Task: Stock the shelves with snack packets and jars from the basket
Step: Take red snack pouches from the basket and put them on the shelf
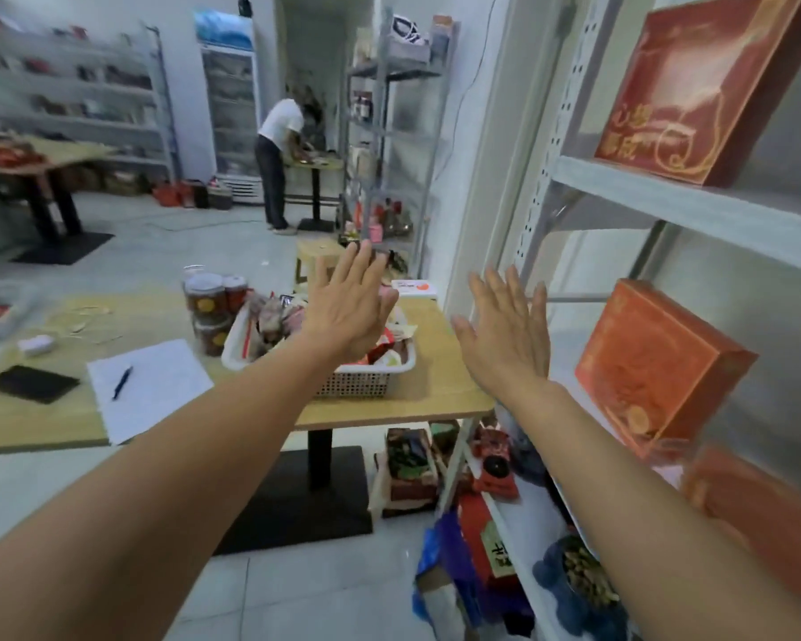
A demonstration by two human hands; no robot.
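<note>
Both arms reach out in front of us. The left hand (350, 307) and right hand (505, 330) are flat, with fingers straight and spread, and hold nothing. The left hand shows in front of the basket; the right sits between the table edge and the shelves (694, 205), touching neither as far as we can tell. On the shelves to our right stand orange-red boxes (657, 363), with bare shelf space beside them. The white perforated basket (366, 377) sits on the wooden table (435, 386) near its right corner, piled with snack packets (274, 316). Just left of the basket, stacked jars (209, 298) with dark contents stand on the table, outside the basket. We judge the packets light, crinkly and crushable, so pinch them by a top seam or hold them lightly across the flat. The jars are likely heavier, rigid and smooth, so wrap the fingers round the body below the lid and take the top one first so the stack does not tip. Nothing is picked up yet. Further left lie a paper sheet (158, 386) and a pen (122, 383). Far back, another person (278, 155) bends over a small table.
</note>
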